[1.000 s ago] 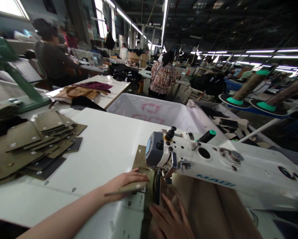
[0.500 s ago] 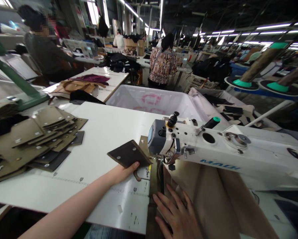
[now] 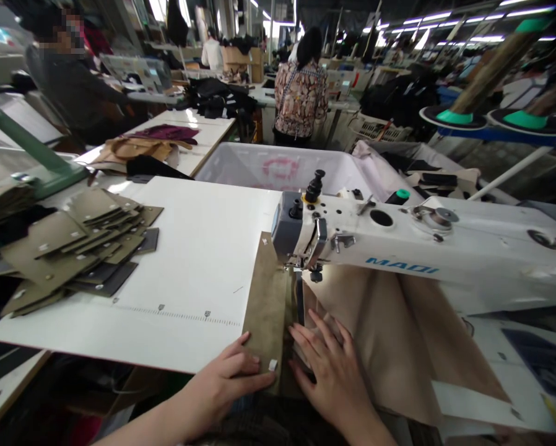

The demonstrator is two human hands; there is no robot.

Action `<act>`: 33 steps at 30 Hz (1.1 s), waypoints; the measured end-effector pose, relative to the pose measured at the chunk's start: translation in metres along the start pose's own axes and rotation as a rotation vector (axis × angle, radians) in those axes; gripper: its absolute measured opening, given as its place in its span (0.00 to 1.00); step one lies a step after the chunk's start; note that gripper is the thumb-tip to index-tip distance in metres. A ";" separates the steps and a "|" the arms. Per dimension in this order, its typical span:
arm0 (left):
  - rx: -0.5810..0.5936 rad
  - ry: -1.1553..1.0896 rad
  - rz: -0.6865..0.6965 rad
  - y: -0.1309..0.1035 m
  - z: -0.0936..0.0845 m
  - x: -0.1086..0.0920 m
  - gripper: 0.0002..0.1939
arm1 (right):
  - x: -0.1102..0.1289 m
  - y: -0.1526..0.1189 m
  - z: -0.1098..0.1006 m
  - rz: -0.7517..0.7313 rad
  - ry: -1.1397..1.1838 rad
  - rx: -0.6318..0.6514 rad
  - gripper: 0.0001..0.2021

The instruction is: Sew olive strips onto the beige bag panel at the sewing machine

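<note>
An olive fabric panel with a small white tag lies flat along the left side of the needle area, its far end beside the sewing machine head. My left hand holds the panel's near end, fingers across it at the table edge. My right hand lies flat with fingers spread on the brown fabric, just right of the panel. That brown fabric runs under the machine arm and drapes towards me. A dark strip shows between panel and brown fabric, below the presser foot.
A loose pile of olive and dark panels is on the white table at left. Beyond the table stands a white plastic bin. Thread cones stand at the right. Two people, one seated person and another, are behind.
The panel, held tilted with its dark side up, now lies flat with its olive side up. My left hand has moved nearer to me, to its near end. The view has shifted slightly.
</note>
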State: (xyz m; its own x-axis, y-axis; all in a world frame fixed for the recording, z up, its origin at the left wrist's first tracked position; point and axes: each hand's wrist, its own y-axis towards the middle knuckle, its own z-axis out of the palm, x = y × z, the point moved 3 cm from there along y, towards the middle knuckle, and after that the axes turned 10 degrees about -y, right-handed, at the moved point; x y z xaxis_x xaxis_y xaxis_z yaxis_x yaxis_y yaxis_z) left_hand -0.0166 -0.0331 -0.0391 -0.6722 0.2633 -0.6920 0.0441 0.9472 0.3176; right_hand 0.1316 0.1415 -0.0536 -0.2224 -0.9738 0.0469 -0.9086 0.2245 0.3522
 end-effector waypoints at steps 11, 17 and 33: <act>0.035 0.271 0.109 -0.005 0.019 -0.001 0.19 | 0.000 -0.001 0.001 0.004 0.002 -0.002 0.16; 0.076 0.273 0.098 -0.003 0.018 -0.002 0.17 | 0.000 0.000 0.001 0.011 -0.002 -0.006 0.16; 0.364 0.306 -0.205 0.043 0.002 0.014 0.36 | 0.001 0.001 -0.001 -0.019 -0.015 -0.051 0.14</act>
State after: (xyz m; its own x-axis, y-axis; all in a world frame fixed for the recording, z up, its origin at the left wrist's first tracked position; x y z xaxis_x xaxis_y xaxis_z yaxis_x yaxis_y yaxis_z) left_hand -0.0223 0.0120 -0.0362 -0.8772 0.0521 -0.4773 0.1069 0.9903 -0.0884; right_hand 0.1310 0.1410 -0.0525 -0.2112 -0.9771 0.0264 -0.8937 0.2040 0.3996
